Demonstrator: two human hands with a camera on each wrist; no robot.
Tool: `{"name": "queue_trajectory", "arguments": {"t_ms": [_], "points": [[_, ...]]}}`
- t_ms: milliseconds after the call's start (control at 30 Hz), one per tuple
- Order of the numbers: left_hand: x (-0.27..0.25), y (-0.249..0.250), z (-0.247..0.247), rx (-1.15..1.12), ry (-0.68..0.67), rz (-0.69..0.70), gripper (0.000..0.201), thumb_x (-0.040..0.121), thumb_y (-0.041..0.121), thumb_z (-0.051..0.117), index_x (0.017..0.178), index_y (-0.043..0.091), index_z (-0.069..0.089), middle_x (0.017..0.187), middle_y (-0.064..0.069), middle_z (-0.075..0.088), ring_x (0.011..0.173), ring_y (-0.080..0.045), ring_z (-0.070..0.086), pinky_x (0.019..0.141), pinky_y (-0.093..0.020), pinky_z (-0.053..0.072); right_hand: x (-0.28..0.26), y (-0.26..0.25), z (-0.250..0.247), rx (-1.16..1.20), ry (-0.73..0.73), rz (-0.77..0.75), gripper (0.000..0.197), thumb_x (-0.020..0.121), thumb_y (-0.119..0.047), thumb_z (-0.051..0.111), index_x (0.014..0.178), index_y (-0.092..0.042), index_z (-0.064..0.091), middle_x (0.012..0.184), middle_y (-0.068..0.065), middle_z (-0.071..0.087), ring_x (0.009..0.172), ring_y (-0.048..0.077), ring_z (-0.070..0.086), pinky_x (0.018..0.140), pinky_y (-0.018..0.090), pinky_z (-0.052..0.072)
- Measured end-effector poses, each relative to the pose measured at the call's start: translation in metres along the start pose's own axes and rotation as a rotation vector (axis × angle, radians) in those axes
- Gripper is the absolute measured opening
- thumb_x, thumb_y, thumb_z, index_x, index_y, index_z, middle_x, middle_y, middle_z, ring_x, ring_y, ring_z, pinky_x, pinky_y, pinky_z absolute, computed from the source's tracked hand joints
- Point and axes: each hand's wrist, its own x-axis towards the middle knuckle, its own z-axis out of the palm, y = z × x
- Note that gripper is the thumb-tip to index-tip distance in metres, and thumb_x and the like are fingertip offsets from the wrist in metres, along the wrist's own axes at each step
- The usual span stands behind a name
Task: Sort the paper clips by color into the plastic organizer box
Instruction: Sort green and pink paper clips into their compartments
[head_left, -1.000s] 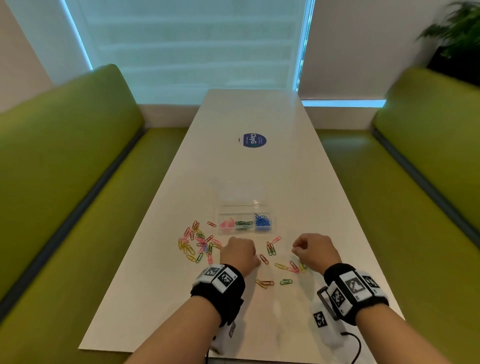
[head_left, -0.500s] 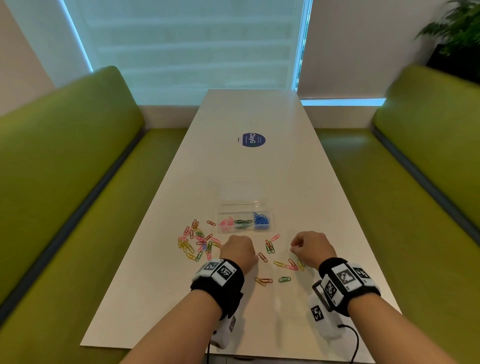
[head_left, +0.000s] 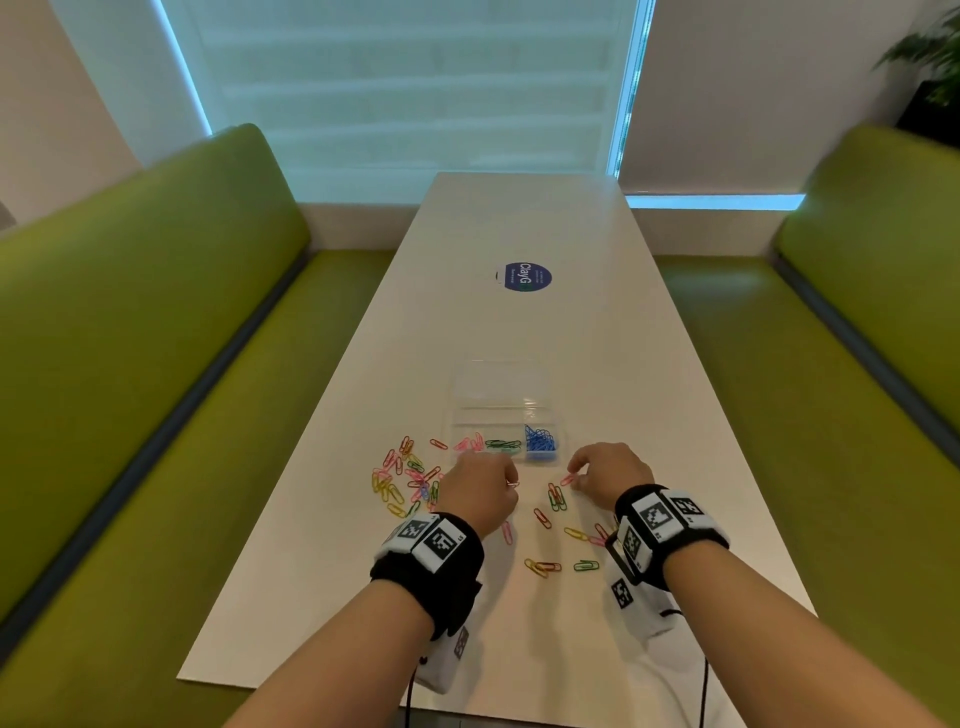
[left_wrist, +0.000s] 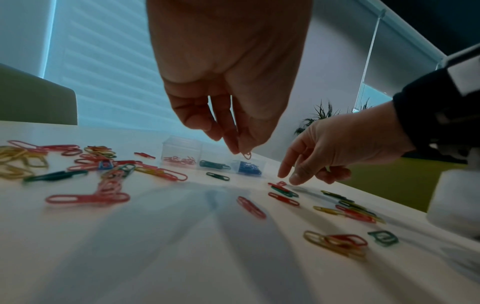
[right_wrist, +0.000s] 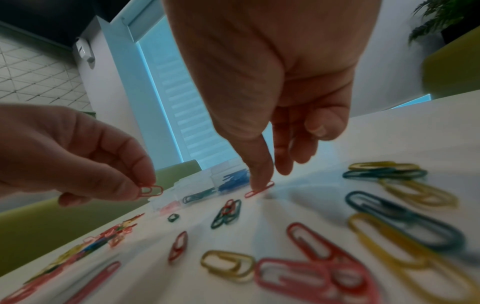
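Table: your white table (head_left: 519, 332) runs long and narrow between two green benches (head_left: 130, 312), its far half bare past the blue sticker (head_left: 525, 276).
Organizer box: the clear plastic organizer box (head_left: 501, 410) sits mid-table, pink, green and blue clips in its near row.
Left hand: your left hand (head_left: 480, 491) pinches a red paper clip (right_wrist: 150, 190) above the table, just before the box.
Right hand: your right hand (head_left: 613, 467) presses a fingertip on a pink clip (right_wrist: 259, 190) lying flat.
Loose clips: the mixed pile (head_left: 402, 480) lies left of your hands; scattered clips (head_left: 558, 540) lie between your wrists, short of the near edge.

Organizer box (head_left: 503, 415) mid-table (head_left: 519, 223); loose clips (head_left: 402, 478) before it, left; sticker (head_left: 527, 276) behind.
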Motion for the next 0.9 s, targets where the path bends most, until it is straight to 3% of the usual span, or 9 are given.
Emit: {"name": "queue_trajectory", "arguments": {"t_ms": [233,400,600,733,900], "points": [[0.000,-0.006,0.000,0.014,0.024,0.008,0.024,0.093,0.018,0.048,0.109,0.020,0.066,0.115,0.001,0.066,0.116,-0.018,0.051,0.088,-0.032,0.047,0.002,-0.002,0.000,-0.050,-0.035,0.033,0.022,0.088,-0.030,0.062,0.107,-0.019,0.065,0.114,0.002,0.064,0.106,0.020,0.059,0.087,0.029,0.048],[0.003,-0.008,-0.002,-0.006,0.030,-0.008,0.021,0.094,0.021,0.051,0.108,0.021,0.066,0.111,0.000,0.067,0.107,-0.017,0.057,0.084,-0.030,0.048,0.001,-0.003,0.001,-0.062,-0.068,0.061,0.029,0.090,-0.034,0.057,0.106,-0.011,0.066,0.109,0.006,0.066,0.101,0.021,0.061,0.086,0.031,0.051],[0.021,-0.019,-0.026,-0.032,0.168,-0.119,0.027,0.094,0.016,0.046,0.110,0.020,0.067,0.110,-0.005,0.065,0.111,-0.020,0.052,0.087,-0.032,0.046,0.001,0.000,0.001,-0.001,-0.012,0.032,0.020,0.090,-0.031,0.059,0.098,-0.015,0.067,0.104,0.002,0.067,0.097,0.018,0.061,0.085,0.029,0.051],[0.036,-0.026,-0.034,-0.006,0.137,-0.153,0.032,0.094,0.012,0.044,0.116,0.019,0.065,0.114,-0.006,0.064,0.116,-0.020,0.050,0.089,-0.034,0.047,-0.001,-0.006,-0.001,0.021,0.033,-0.002,0.016,0.091,-0.027,0.057,0.097,-0.017,0.067,0.103,0.000,0.067,0.093,0.015,0.060,0.082,0.028,0.050],[0.041,-0.033,-0.030,-0.033,0.097,-0.188,0.034,0.094,0.014,0.044,0.121,0.024,0.062,0.121,-0.009,0.057,0.107,-0.022,0.058,0.092,-0.033,0.047,-0.002,-0.021,-0.002,0.031,0.067,-0.056,0.016,0.090,-0.023,0.052,0.093,-0.017,0.067,0.099,0.000,0.068,0.092,0.017,0.062,0.078,0.028,0.050]]}}
